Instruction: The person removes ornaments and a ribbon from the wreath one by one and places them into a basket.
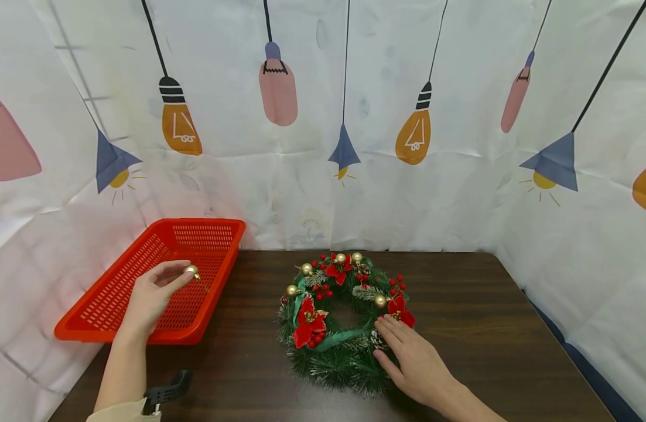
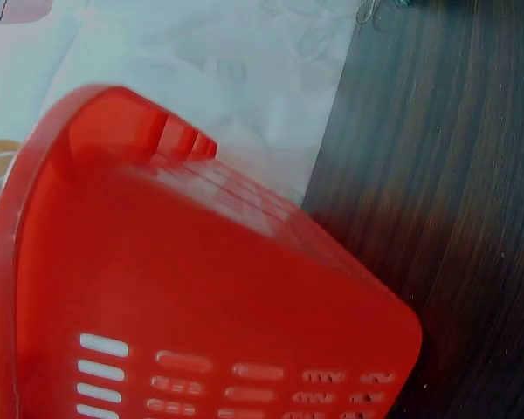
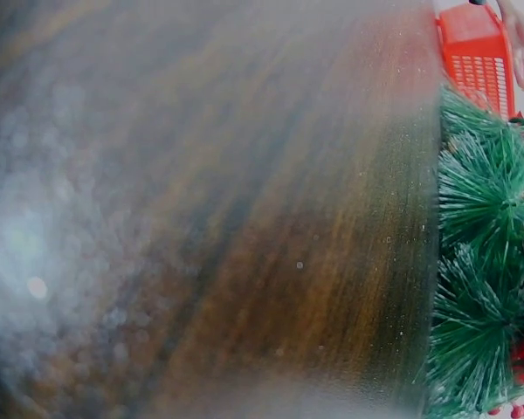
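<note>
Over the red plastic basket [image 1: 224, 293], my left hand [image 1: 150, 296] pinches a small gold ball ornament [image 1: 192, 269] between thumb and fingertips. A thin gold strand dangles below the ball. My right hand [image 1: 420, 366] rests with fairly straight fingers on the lower right of a green Christmas wreath [image 1: 349, 366]. The wreath lies on the table and carries red poinsettias [image 1: 308, 322], red berries, gold balls [image 1: 292, 290], pine cones and a green ribbon. The left wrist view holds the basket's outside wall [image 2: 157, 262] but not the ornament. Frosted green needles [image 3: 489, 201] edge the right wrist view.
The dark wooden table [image 1: 475, 316] extends right of the wreath. The basket stands at the table's left side, its raised rim under my left hand. A white cloth [image 1: 301, 193] printed with lamps hangs behind and at both sides. A black strap mount [image 1: 167, 390] sits on my left wrist.
</note>
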Available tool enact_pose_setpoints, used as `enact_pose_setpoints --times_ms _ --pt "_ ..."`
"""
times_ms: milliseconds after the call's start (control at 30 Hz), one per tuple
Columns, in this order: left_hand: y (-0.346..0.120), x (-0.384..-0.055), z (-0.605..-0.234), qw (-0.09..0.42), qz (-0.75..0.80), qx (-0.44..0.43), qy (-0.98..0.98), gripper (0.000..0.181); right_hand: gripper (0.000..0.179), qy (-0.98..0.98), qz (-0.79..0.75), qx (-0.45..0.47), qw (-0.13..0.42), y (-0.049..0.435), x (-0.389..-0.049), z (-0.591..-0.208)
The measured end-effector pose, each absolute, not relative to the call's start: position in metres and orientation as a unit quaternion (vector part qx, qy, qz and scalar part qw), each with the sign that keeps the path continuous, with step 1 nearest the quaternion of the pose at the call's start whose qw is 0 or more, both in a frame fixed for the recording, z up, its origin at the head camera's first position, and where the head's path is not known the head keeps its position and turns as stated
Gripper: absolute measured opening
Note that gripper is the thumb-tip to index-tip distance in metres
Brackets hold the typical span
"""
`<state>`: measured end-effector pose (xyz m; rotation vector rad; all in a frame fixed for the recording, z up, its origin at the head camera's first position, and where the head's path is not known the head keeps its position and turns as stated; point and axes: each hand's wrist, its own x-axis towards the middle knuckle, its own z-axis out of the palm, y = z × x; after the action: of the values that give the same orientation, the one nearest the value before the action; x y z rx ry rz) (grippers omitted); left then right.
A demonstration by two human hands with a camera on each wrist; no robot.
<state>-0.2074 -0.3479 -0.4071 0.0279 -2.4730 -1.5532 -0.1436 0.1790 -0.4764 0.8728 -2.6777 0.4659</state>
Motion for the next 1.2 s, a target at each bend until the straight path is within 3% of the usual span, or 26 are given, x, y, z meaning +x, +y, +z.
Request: enact_pose_setpoints --times_ms 633,1200 --pt "-0.365 -0.200 -0.408 0.096 -0.507 0.046 -0.855 0.053 0.055 -0.928 0.160 0.304 0.146 0.178 -0.142 -0.475" --pt "-0.344 -0.205 -0.399 0.100 -0.510 0.002 -0.854 0.051 0.055 -0.924 0.153 0.307 0.168 0.178 -0.143 -0.478"
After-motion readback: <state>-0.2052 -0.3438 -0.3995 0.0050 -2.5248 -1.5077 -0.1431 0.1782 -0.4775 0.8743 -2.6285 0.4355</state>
